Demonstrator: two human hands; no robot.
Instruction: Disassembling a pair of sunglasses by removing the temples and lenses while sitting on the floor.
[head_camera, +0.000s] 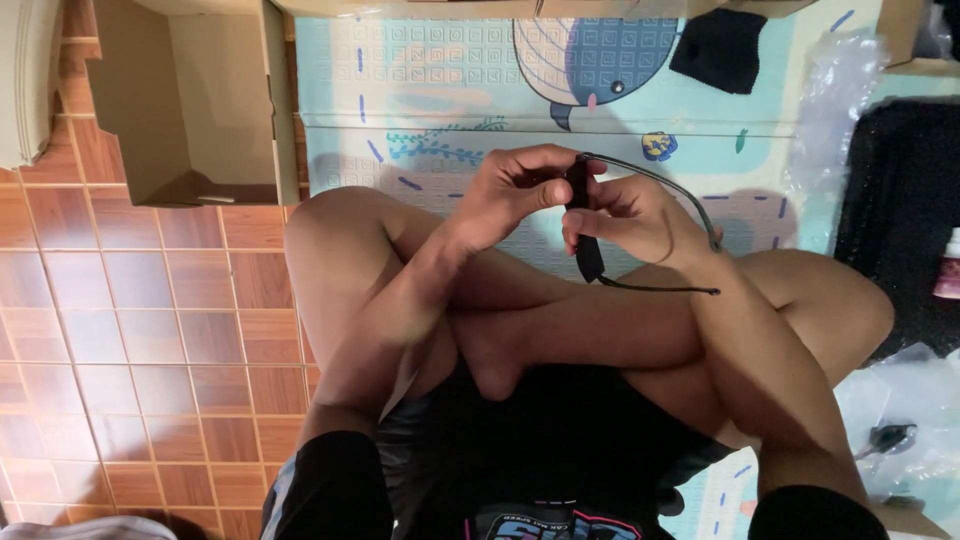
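Both my hands meet above my crossed legs and hold a small black oblong device (584, 245) with a thin dark cable (690, 205) looping off to the right. My left hand (512, 195) pinches the device's upper end between thumb and fingers. Around its middle my right hand (628, 218) is wrapped, and the cable arcs over the back of that hand and ends near my right knee. The lower tip of the device sticks out below my right hand.
An open cardboard box (195, 100) stands on the brown tiled floor (130, 340) at upper left. A pale blue play mat (450, 90) with a whale picture lies ahead. Clear plastic bags (835, 110) and a black cloth (900, 220) are at right.
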